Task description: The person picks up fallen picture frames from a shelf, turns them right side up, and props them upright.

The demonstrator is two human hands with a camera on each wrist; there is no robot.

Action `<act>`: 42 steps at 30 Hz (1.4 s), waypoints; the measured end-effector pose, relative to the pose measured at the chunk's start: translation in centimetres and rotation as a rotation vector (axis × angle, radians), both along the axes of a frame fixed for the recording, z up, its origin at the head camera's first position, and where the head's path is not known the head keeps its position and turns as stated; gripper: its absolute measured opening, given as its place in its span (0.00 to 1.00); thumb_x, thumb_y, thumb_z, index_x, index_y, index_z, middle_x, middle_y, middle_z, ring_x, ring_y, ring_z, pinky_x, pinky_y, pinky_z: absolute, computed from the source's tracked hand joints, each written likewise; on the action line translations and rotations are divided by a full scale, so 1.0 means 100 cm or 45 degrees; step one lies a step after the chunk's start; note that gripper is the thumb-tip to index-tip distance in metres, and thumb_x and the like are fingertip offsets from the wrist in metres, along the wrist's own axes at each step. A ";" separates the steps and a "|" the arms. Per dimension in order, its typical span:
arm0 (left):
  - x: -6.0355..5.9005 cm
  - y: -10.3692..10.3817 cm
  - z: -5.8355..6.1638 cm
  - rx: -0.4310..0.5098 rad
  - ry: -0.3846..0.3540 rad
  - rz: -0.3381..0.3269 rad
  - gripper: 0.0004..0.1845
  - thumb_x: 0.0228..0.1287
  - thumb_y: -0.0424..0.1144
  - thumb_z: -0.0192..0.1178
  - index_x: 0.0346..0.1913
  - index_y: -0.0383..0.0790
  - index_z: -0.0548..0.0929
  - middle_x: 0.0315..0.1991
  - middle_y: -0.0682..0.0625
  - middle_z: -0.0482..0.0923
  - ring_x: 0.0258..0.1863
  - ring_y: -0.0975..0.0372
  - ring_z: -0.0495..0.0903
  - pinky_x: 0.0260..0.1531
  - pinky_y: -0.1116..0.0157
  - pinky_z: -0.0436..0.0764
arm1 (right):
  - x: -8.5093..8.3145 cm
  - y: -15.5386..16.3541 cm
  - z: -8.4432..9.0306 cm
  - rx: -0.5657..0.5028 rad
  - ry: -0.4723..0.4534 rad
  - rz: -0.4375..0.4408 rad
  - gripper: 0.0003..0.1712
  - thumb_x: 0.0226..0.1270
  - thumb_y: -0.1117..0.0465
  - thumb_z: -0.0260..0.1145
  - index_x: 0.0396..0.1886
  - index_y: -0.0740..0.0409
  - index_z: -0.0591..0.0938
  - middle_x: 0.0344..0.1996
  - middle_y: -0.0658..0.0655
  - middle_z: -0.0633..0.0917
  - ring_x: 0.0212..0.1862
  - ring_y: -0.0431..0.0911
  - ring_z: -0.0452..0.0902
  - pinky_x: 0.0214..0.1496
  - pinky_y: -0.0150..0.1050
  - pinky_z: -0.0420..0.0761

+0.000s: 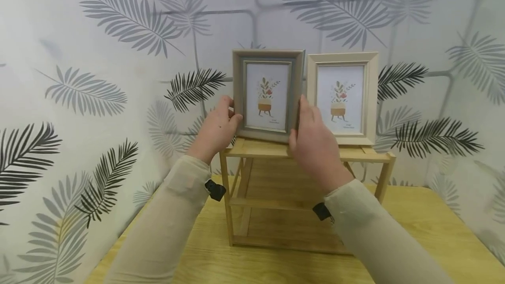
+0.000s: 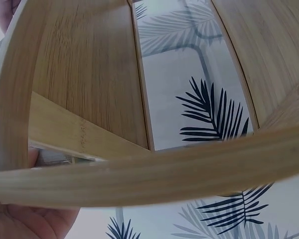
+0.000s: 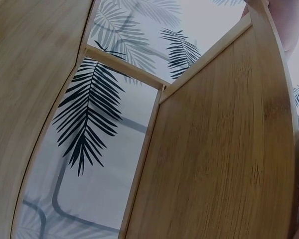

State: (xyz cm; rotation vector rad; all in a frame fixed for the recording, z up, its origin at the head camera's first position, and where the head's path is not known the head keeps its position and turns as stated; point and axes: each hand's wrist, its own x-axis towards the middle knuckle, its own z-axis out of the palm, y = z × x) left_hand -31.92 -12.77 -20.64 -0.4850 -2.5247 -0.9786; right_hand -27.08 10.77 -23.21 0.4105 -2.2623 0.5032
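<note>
A grey-brown picture frame (image 1: 267,95), with a potted-plant print in it, stands near the left end of the top board of a wooden rack (image 1: 256,148), its base a little askew. On its left edge, my left hand (image 1: 218,128) grips with the thumb in front and the fingers behind. My right hand (image 1: 315,143) holds the opposite edge low down, thumb toward the front. Right beside it, a cream picture frame (image 1: 342,95) with the same print stands upright on the rack. In the left wrist view, rack boards partly hide my left hand (image 2: 35,221).
The rack has lower shelves (image 1: 276,222) and stands on a yellow wood-grain table (image 1: 410,214). Close behind rises a wall (image 1: 118,56) with leaf-patterned covering. Small black devices (image 1: 215,190) sit at both wrists.
</note>
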 end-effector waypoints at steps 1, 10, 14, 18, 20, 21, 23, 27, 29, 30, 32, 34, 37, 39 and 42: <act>0.001 0.000 0.000 -0.009 0.004 0.004 0.17 0.81 0.45 0.50 0.64 0.43 0.64 0.56 0.40 0.79 0.48 0.52 0.81 0.45 0.52 0.80 | 0.000 0.001 0.000 -0.001 0.000 -0.003 0.45 0.70 0.62 0.63 0.80 0.66 0.51 0.56 0.70 0.74 0.20 0.49 0.71 0.18 0.40 0.75; 0.004 0.005 -0.003 -0.059 0.001 0.035 0.17 0.81 0.45 0.49 0.63 0.42 0.64 0.56 0.39 0.79 0.48 0.52 0.81 0.45 0.54 0.81 | -0.002 0.006 0.001 -0.019 0.000 -0.005 0.35 0.70 0.64 0.65 0.72 0.68 0.63 0.48 0.64 0.78 0.24 0.49 0.73 0.20 0.39 0.75; 0.005 0.008 -0.004 -0.059 -0.037 0.036 0.18 0.81 0.46 0.49 0.64 0.42 0.65 0.56 0.40 0.78 0.48 0.53 0.80 0.46 0.55 0.81 | -0.001 0.009 -0.002 0.005 0.008 0.000 0.30 0.71 0.64 0.64 0.69 0.68 0.67 0.47 0.63 0.79 0.24 0.48 0.73 0.20 0.38 0.75; 0.006 0.009 -0.005 -0.070 -0.042 0.039 0.19 0.80 0.45 0.50 0.65 0.41 0.66 0.57 0.41 0.77 0.49 0.53 0.80 0.47 0.55 0.81 | -0.002 0.011 -0.004 0.007 0.025 0.022 0.30 0.71 0.65 0.64 0.69 0.68 0.67 0.47 0.63 0.79 0.27 0.48 0.74 0.24 0.38 0.77; 0.007 0.009 -0.006 -0.070 -0.038 0.038 0.18 0.80 0.45 0.51 0.64 0.41 0.66 0.55 0.41 0.78 0.47 0.53 0.80 0.45 0.56 0.81 | -0.002 0.011 -0.005 -0.006 0.029 0.033 0.30 0.71 0.65 0.64 0.70 0.69 0.67 0.47 0.63 0.78 0.28 0.49 0.74 0.26 0.39 0.78; 0.007 0.008 -0.006 -0.069 -0.036 0.036 0.18 0.80 0.45 0.51 0.64 0.41 0.67 0.55 0.42 0.78 0.47 0.53 0.80 0.45 0.56 0.81 | -0.003 0.011 -0.006 -0.013 0.031 0.035 0.30 0.71 0.66 0.64 0.70 0.69 0.67 0.48 0.63 0.78 0.29 0.49 0.74 0.27 0.39 0.79; 0.007 0.009 -0.008 -0.062 -0.033 0.027 0.17 0.80 0.45 0.52 0.62 0.41 0.67 0.53 0.43 0.78 0.45 0.54 0.80 0.43 0.57 0.82 | -0.003 0.012 -0.008 -0.022 0.039 0.035 0.30 0.71 0.66 0.64 0.70 0.69 0.68 0.48 0.63 0.77 0.28 0.49 0.74 0.28 0.39 0.80; 0.007 0.010 -0.010 -0.061 -0.011 0.006 0.17 0.79 0.46 0.53 0.60 0.41 0.68 0.50 0.44 0.79 0.43 0.55 0.80 0.42 0.57 0.81 | -0.003 0.012 -0.011 -0.038 0.070 0.030 0.31 0.69 0.67 0.64 0.70 0.69 0.68 0.47 0.63 0.75 0.28 0.49 0.72 0.30 0.40 0.81; 0.008 0.010 -0.010 -0.055 0.007 -0.002 0.17 0.79 0.46 0.54 0.61 0.40 0.68 0.50 0.43 0.80 0.43 0.55 0.80 0.43 0.56 0.81 | -0.003 0.012 -0.011 -0.048 0.083 0.032 0.32 0.69 0.68 0.64 0.71 0.69 0.69 0.46 0.63 0.75 0.29 0.49 0.72 0.31 0.40 0.81; 0.009 0.010 -0.010 -0.053 0.015 0.000 0.18 0.79 0.46 0.54 0.61 0.40 0.69 0.50 0.43 0.80 0.42 0.55 0.80 0.43 0.56 0.81 | -0.003 0.012 -0.011 -0.056 0.086 0.035 0.32 0.69 0.69 0.64 0.71 0.69 0.69 0.45 0.62 0.75 0.30 0.50 0.72 0.32 0.40 0.81; 0.011 0.009 -0.010 -0.045 0.022 0.002 0.18 0.78 0.46 0.54 0.61 0.40 0.69 0.49 0.43 0.80 0.42 0.54 0.80 0.42 0.55 0.80 | -0.003 0.011 -0.011 -0.072 0.083 0.042 0.32 0.68 0.70 0.64 0.71 0.69 0.69 0.45 0.62 0.75 0.33 0.50 0.72 0.34 0.41 0.81; 0.012 0.007 -0.010 -0.041 0.029 0.001 0.18 0.78 0.47 0.54 0.61 0.40 0.69 0.48 0.44 0.81 0.41 0.54 0.80 0.42 0.55 0.80 | -0.003 0.010 -0.011 -0.081 0.076 0.048 0.32 0.68 0.70 0.64 0.71 0.68 0.69 0.44 0.62 0.75 0.34 0.50 0.73 0.34 0.41 0.80; 0.013 0.005 -0.008 -0.042 0.039 0.005 0.19 0.78 0.47 0.54 0.62 0.40 0.69 0.47 0.45 0.81 0.40 0.54 0.80 0.41 0.55 0.79 | -0.004 0.008 -0.009 -0.096 0.070 0.057 0.33 0.68 0.71 0.63 0.72 0.66 0.68 0.43 0.61 0.75 0.34 0.50 0.72 0.33 0.40 0.79; 0.013 0.004 -0.007 -0.032 0.043 -0.004 0.19 0.79 0.48 0.54 0.62 0.40 0.69 0.47 0.45 0.81 0.41 0.54 0.80 0.42 0.55 0.79 | -0.005 0.008 -0.006 -0.103 0.069 0.060 0.34 0.67 0.72 0.63 0.72 0.65 0.67 0.43 0.61 0.75 0.34 0.49 0.72 0.32 0.39 0.79; 0.013 0.004 -0.005 -0.011 0.049 -0.015 0.20 0.78 0.48 0.54 0.63 0.41 0.69 0.48 0.46 0.81 0.42 0.55 0.80 0.43 0.55 0.79 | -0.005 0.008 -0.003 -0.115 0.063 0.064 0.34 0.67 0.73 0.62 0.72 0.63 0.66 0.42 0.60 0.74 0.33 0.49 0.70 0.32 0.39 0.77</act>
